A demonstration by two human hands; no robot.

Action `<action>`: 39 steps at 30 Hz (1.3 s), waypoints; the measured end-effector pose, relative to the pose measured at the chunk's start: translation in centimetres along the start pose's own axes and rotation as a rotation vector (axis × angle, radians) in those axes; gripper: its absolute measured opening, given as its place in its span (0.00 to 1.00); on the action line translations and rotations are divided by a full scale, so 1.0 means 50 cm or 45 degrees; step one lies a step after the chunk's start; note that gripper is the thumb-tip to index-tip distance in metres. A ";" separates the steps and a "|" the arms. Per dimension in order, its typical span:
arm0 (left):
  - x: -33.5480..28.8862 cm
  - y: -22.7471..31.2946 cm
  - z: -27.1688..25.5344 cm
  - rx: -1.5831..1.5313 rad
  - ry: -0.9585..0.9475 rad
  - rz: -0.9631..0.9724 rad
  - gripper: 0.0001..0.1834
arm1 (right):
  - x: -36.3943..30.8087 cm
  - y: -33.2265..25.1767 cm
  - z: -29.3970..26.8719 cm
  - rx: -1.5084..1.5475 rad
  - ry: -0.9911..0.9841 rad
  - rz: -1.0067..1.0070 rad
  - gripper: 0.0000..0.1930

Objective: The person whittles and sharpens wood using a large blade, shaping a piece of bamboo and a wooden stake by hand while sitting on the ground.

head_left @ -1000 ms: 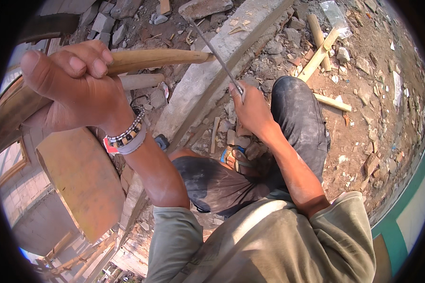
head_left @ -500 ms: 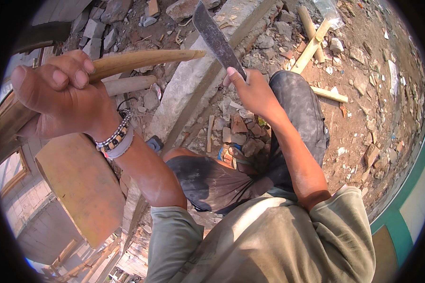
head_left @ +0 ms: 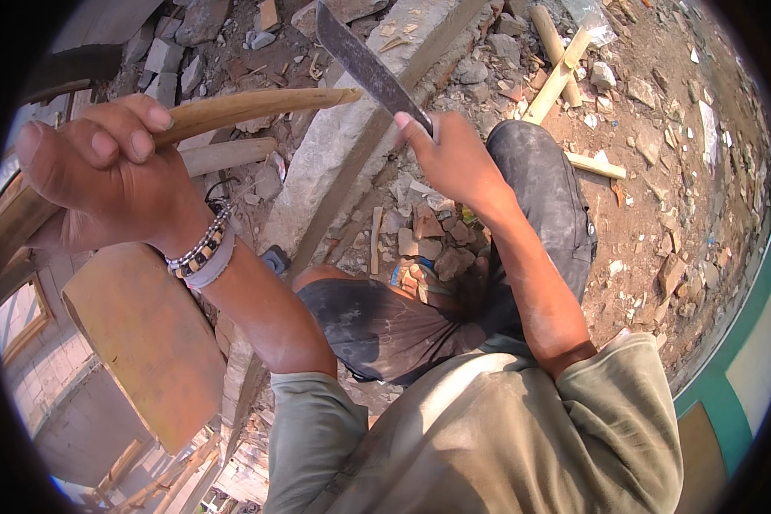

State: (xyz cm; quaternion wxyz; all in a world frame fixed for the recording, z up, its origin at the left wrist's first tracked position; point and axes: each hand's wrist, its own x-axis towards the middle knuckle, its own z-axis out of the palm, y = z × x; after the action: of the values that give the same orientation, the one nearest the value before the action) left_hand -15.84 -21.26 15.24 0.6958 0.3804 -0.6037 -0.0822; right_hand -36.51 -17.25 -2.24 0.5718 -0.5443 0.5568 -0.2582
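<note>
head view: left hand (head_left: 111,176) grips a wooden pole (head_left: 257,105), right hand (head_left: 458,164) a machete (head_left: 364,62); clear plastic (head_left: 601,32) lies near crossed sticks (head_left: 557,81).

Dark grey blade (head_left: 370,68), yellow-brown stick (head_left: 257,105), black-and-tan patterned bracelet (head_left: 202,254), olive shirt (head_left: 480,428), pale-smudged black pants (head_left: 540,193)

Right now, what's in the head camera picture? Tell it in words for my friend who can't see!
A person's right hand holds a broad, dark-bladed knife near the narrow end of a curved wooden pole, which the left hand grips. A concrete beam lies below them, amid rubble.
</note>
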 end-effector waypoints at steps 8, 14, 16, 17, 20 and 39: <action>0.014 -0.008 0.002 -0.049 -0.036 -0.009 0.22 | -0.015 0.022 0.062 0.289 0.441 -0.305 0.24; 0.011 -0.015 -0.046 -0.156 -0.131 -0.122 0.21 | -0.011 0.008 0.022 0.006 0.062 -0.110 0.24; 0.022 -0.022 -0.048 -0.100 -0.095 -0.054 0.21 | -0.020 -0.049 0.012 0.106 0.089 -0.206 0.22; 0.027 -0.023 -0.033 -0.104 -0.097 -0.032 0.21 | -0.028 -0.066 0.013 0.281 0.273 -0.288 0.22; 0.018 -0.015 0.007 -0.116 -0.095 -0.013 0.21 | -0.027 -0.005 0.045 0.328 0.444 -0.305 0.22; 0.002 -0.031 0.000 -0.034 0.023 -0.006 0.24 | 0.018 0.073 0.018 -0.030 0.004 -0.012 0.24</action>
State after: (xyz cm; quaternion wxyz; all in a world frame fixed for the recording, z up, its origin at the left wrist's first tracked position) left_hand -15.27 -22.41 14.35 0.7059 0.3734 -0.5954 -0.0886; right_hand -36.61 -16.78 -6.06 0.5634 -0.5531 0.5581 -0.2553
